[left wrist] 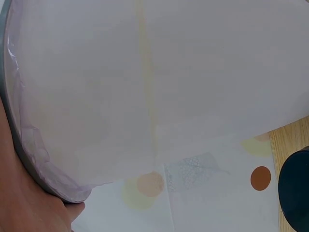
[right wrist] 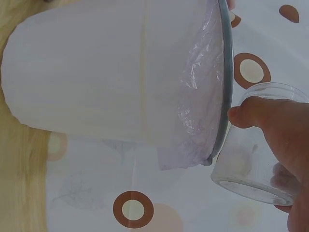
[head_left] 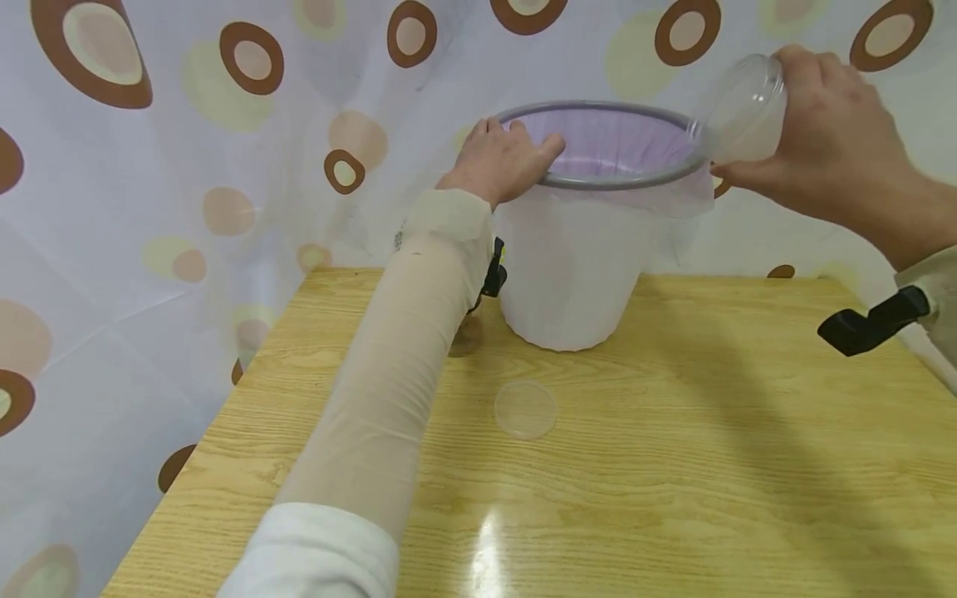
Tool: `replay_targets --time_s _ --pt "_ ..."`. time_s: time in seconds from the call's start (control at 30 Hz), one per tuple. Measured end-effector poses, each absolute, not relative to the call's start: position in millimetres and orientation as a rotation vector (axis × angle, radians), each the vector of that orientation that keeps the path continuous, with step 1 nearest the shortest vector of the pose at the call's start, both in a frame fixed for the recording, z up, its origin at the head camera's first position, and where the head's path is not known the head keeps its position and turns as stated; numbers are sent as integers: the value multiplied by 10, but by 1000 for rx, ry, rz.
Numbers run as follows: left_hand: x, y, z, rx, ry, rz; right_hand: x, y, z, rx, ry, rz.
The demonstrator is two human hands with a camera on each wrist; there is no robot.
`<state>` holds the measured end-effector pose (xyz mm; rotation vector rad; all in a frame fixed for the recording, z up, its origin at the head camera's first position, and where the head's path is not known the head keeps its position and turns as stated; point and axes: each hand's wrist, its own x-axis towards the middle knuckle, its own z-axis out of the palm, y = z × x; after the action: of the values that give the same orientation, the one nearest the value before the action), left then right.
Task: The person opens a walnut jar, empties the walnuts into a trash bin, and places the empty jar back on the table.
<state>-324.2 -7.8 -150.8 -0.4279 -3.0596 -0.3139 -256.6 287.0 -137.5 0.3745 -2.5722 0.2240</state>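
A white trash bin (head_left: 571, 266) with a grey rim ring (head_left: 628, 182) and a thin purple liner bag (head_left: 609, 137) stands on the table. My left hand (head_left: 504, 162) grips the rim's left side; in the left wrist view its fingers (left wrist: 75, 211) reach round the ring. My right hand (head_left: 845, 141) holds a clear jar (head_left: 743, 112) at the rim's right side. The jar lies tilted, its mouth end toward the bin opening. From the right wrist view, the thumb presses along the clear jar (right wrist: 241, 154). The bin's bottom inside is hidden.
A clear round disc, like a lid (head_left: 526, 409), lies on the wooden table (head_left: 673, 465) before the bin. Behind the left forearm, a small brownish object (head_left: 467, 336) is mostly hidden. A patterned curtain (head_left: 284, 166) hangs behind the table.
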Motion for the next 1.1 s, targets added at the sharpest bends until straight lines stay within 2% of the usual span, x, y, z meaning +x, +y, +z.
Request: replay_targets --time_s 0.47,1.1 --pt "-3244 -84 -1524 -432 -3058 -301 -2499 2990 -1630 362 -2556 497" --pt "-3239 -64 -1520 -430 -3058 -301 -2362 3120 -1982 97 -2600 792"
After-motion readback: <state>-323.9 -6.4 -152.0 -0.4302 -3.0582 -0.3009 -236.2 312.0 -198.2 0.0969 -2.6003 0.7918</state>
